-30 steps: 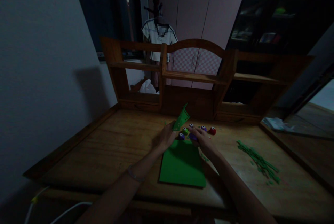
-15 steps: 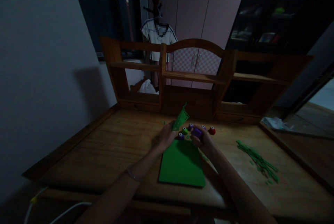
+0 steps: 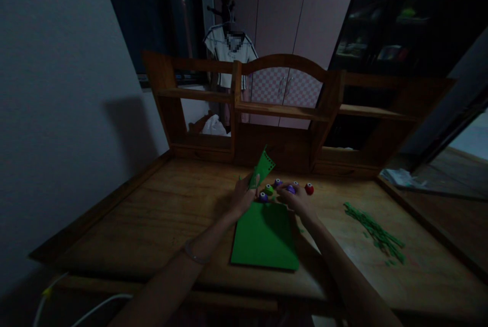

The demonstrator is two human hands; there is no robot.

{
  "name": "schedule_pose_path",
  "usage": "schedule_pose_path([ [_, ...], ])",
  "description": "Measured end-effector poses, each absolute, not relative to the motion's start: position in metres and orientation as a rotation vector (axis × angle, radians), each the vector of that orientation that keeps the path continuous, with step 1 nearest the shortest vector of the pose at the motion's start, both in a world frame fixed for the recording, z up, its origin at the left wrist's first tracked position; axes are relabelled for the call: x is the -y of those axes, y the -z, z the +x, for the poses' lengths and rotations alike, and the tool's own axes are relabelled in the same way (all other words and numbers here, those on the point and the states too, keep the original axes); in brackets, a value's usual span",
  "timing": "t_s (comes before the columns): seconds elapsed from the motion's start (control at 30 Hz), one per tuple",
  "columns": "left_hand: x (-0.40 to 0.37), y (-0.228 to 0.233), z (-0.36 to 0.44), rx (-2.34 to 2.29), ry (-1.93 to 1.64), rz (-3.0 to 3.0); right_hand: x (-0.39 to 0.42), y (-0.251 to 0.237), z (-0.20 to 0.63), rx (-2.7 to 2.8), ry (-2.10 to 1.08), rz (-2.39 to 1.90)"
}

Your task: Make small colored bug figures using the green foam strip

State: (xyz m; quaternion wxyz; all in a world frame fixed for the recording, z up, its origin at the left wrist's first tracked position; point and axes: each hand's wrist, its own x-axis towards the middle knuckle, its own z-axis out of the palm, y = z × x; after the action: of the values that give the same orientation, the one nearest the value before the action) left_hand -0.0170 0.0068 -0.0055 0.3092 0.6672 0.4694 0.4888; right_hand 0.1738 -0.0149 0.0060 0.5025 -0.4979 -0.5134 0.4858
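Observation:
My left hand (image 3: 244, 196) is closed on a green paper sheet (image 3: 263, 168), held up at a slant. A row of small punched holes runs along the sheet's upper right edge. My right hand (image 3: 299, 200) has its fingers around a purple craft punch (image 3: 291, 189) at the tabletop. Around my hands stand more small round punches: a purple one (image 3: 263, 197), a green one (image 3: 269, 189), another purple one (image 3: 278, 183) and a red one (image 3: 309, 188). In front of me lies a green stack of sheets or board (image 3: 265, 238).
A heap of green paper strips (image 3: 375, 228) lies to the right on the wooden table (image 3: 163, 215). A wooden shelf unit (image 3: 282, 108) rises along the back edge. The wall (image 3: 68, 113) stands to the left. A white cable (image 3: 101, 306) hangs near the front left.
My right hand has turned the purple punch, so its marked round top now shows, and has lowered it among the others. The left hand tilts the green sheet slightly differently.

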Motion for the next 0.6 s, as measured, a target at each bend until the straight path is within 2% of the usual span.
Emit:
schedule_pose_path([
  [0.17, -0.002, 0.003, -0.013, -1.234, -1.124, 1.665, 0.026, -0.011, 0.172, 2.017, -0.800, -1.374],
  [0.23, -0.002, 0.003, -0.012, -1.216, -1.121, 1.657, 0.028, -0.011, 0.171, 2.163, -0.744, -1.356],
  [0.6, -0.002, 0.003, -0.013, -1.188, -1.148, 1.740, 0.027, -0.007, 0.170, 2.248, -0.682, -1.352],
])
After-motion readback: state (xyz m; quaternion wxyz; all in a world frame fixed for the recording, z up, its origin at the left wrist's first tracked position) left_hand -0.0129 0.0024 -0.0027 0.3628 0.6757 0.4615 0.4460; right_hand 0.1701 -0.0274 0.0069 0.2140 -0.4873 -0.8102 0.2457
